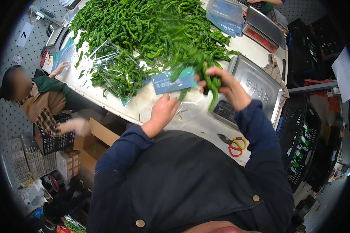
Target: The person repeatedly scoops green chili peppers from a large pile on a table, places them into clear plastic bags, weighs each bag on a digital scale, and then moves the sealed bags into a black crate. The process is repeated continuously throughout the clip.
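My right hand (226, 84) holds a bunch of long green peppers (213, 83) above the table, partly blurred by motion. Lower and to its left, my left hand (163, 112) has its fingers bent on the near edge of a clear plastic bag (175, 83) with a blue printed band. A few peppers show at this bag. Behind both hands spreads a large heap of green peppers (140, 32). A filled clear bag of peppers (116, 72) lies to the left. Beside my right hand is a steel-topped weighing scale (255, 84), its dark control panel partly behind my arm.
Red-and-yellow-handled scissors (233, 144) lie near the table's front edge. A second scale (262, 29) and flat bags (226, 17) are at the back right. A gloved co-worker (49, 99) is on the left, near a cardboard box (96, 145). Black crates (300, 139) stand right.
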Motion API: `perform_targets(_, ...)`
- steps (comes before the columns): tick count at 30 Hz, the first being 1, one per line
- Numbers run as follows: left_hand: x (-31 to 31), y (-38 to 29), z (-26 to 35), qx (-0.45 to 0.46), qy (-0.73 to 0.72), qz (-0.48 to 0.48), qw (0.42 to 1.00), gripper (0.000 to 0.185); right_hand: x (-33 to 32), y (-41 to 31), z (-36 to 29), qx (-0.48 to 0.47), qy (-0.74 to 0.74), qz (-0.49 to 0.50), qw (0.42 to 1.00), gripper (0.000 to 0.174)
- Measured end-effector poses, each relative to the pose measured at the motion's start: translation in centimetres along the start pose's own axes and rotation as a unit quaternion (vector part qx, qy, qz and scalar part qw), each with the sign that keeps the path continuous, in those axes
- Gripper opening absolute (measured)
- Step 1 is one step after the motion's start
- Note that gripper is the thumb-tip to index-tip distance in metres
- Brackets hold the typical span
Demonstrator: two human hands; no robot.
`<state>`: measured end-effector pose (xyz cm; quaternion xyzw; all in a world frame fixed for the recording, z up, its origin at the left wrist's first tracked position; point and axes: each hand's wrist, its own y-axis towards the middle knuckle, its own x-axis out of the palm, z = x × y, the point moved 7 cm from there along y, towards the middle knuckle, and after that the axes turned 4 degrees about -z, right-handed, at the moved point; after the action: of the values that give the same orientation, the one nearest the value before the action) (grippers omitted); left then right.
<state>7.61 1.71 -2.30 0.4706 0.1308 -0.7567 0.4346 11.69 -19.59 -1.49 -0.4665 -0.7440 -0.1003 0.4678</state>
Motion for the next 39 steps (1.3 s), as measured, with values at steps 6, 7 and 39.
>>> perform_targets(6,3.5,2.1,-4.1,-0.252,-0.387,-0.01,0.887,0.019,3.0,-4.4,9.1,0.089,0.05,-0.077,0.992,0.067)
perform_targets(7,3.8,2.1,-4.8,-0.268,-0.377,-0.002,0.886,0.019,2.2,-4.7,9.7,0.103,0.051,-0.046,0.992,0.069)
perform_targets(39,1.7,0.2,2.2,-0.183,-0.316,-0.026,0.93,0.014,-2.2,2.7,16.4,-0.008,0.147,0.05,0.988,0.03)
